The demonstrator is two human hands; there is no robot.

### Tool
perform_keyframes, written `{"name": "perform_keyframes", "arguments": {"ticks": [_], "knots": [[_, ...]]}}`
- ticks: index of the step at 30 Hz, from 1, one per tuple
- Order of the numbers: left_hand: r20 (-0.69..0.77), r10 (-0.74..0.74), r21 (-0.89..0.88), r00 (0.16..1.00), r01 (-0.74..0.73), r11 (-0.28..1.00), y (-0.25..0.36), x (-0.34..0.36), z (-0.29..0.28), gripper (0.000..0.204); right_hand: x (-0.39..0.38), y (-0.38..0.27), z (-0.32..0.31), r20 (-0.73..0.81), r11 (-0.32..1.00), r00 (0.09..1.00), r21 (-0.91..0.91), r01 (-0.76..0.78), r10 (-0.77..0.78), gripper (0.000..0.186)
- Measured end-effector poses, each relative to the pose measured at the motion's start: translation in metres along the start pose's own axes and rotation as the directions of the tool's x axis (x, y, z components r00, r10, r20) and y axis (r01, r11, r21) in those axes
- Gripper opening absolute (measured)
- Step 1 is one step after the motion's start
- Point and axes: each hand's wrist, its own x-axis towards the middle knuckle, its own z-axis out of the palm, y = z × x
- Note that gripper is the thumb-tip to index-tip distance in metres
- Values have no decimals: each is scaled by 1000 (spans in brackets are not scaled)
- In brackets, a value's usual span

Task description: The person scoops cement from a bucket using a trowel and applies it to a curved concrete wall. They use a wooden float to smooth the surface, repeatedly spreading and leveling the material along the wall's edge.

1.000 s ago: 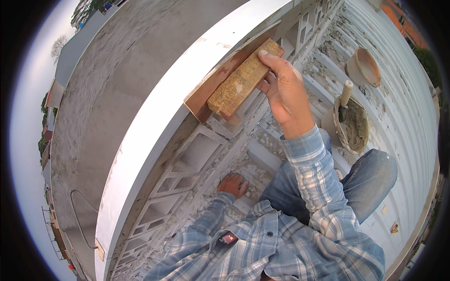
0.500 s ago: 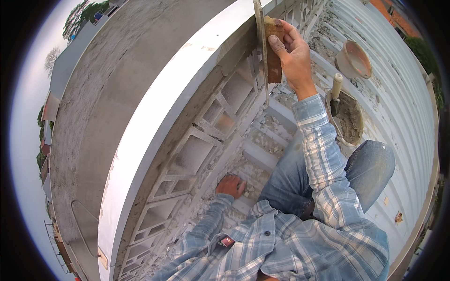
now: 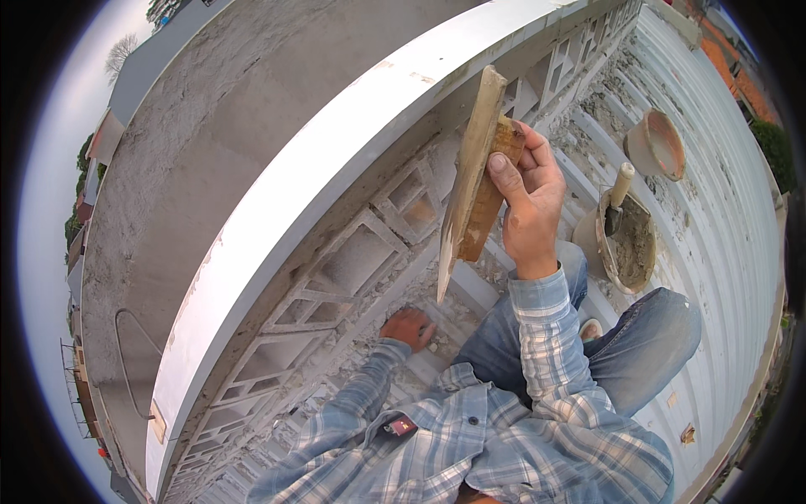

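Observation:
My right hand [image 3: 531,206] holds a wooden float [image 3: 466,181], a long flat board with a thick brown block on its back, gripped by the block and turned edge-on. It is raised beside a wall of pale openwork blocks [image 3: 361,252]. My left hand [image 3: 406,330], low beside that wall, rests with fingers loosely apart on the debris-strewn roofing; I see nothing in it. Right of the raised hand, a bucket [image 3: 594,248] of grey mortar holds a trowel [image 3: 621,185] with a pale handle.
A second, stained bucket [image 3: 636,151] stands farther back on the ribbed metal roofing [image 3: 726,277]. The wall's white top band [image 3: 277,185] curves across the view, with a grey rendered surface [image 3: 185,160] beyond. My bent knee [image 3: 646,340] is at the right; trees and rooftops lie outside.
My right hand has turned the float from lying along the wall to edge-on, raised it, then brought it back down and away from the wall. My left hand stays in place.

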Motion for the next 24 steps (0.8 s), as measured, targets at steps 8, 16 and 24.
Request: {"name": "perform_keyframes", "arguments": {"ticks": [8, 16, 24], "knots": [[96, -68, -57, 993, 73, 996, -1, -2, 0, 37, 3, -32, -1, 197, 660, 931, -661, 358, -308, 49], [-140, 45, -48, 989, -52, 997, -15, -11, 27, 37, 37, -54, 39, 436, 348, 849, -779, 523, -299, 46], [-13, 39, -28, 999, -40, 999, -3, 10, 9, 31, 153, -90, 158, 468, 315, 724, -681, 661, -506, 35]]}}
